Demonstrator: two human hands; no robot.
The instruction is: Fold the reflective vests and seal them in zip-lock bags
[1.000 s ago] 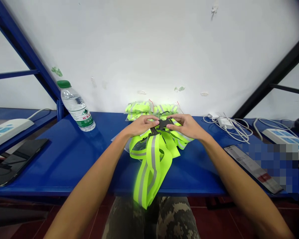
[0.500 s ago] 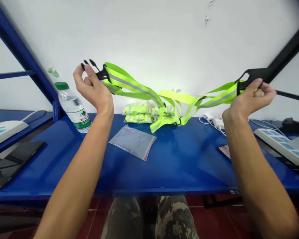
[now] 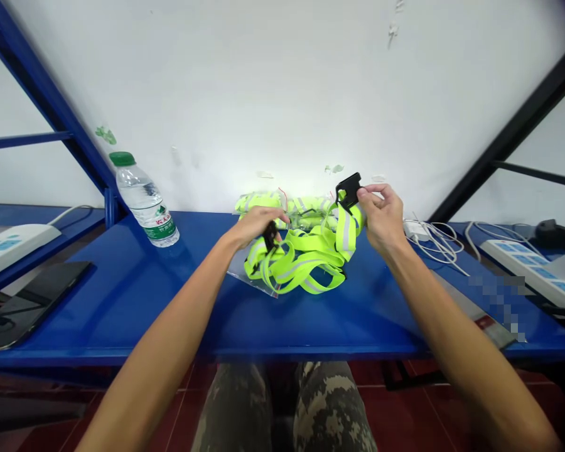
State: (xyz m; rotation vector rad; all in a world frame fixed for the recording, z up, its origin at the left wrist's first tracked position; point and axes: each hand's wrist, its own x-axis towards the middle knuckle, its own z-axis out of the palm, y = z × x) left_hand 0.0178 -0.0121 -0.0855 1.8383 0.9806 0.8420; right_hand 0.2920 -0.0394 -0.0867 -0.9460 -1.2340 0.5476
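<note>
A neon yellow reflective strap harness (image 3: pixel 306 260) with grey stripes lies slack in loops on the blue table (image 3: pixel 311 326). My left hand (image 3: pixel 258 225) is closed around a black buckle (image 3: pixel 270 236) at its left end. At the other end, my right hand (image 3: pixel 381 210) pinches a black buckle part (image 3: pixel 349 190), raised a little with the strap hanging from it. Under the left loops, a clear zip bag (image 3: pixel 252 279) is partly hidden. Behind the harness, bagged folded yellow straps (image 3: pixel 258 201) rest against the wall.
A water bottle (image 3: pixel 145 204) with a green cap stands on the left. White power strips (image 3: pixel 16 245) (image 3: pixel 537 273) lie at both sides. White cables (image 3: pixel 440 242) and a charger (image 3: pixel 415 231) lie right of my right hand. A dark flat device (image 3: pixel 32 301) lies at the left edge.
Both hands have come inward and down from a wide, raised spread. The harness went from stretched between them to bunched on the table, now covering part of the clear bag.
</note>
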